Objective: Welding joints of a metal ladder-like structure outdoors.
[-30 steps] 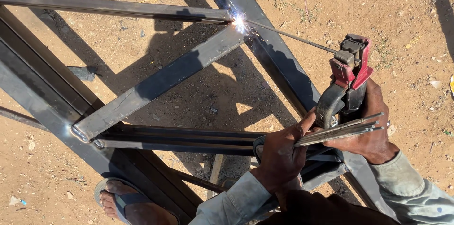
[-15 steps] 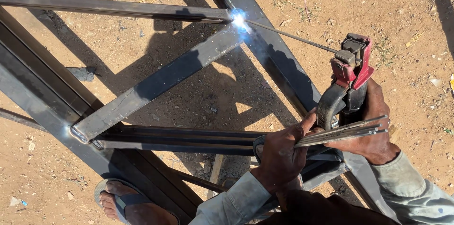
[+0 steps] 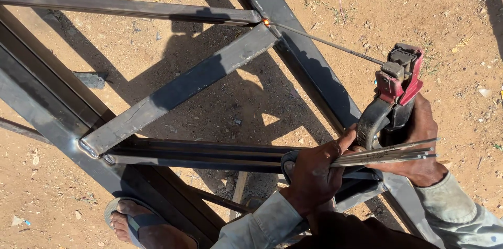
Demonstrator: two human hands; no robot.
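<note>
Overhead, no container shows; the work is a steel frame [image 3: 173,92] of square tubes lying on sandy ground [image 3: 419,8]. The right hand [image 3: 419,144] is closed around the black handle of a red electrode holder [image 3: 398,79], held upright to the right of the frame's joint. A thin rod [image 3: 325,43] clamped in the holder slants up and left, and its tip touches the joint [image 3: 266,21], where a small orange glow sits between the upper tube and the diagonal tube. The left hand [image 3: 314,175] is curled shut on a bundle of spare rods [image 3: 387,152], which stick out to the right and cross just below the holder, near the right hand's knuckles. The left hand also rests on the frame's lower tube [image 3: 199,152]. A sandalled foot [image 3: 141,225] stands on the ground below the frame.
</note>
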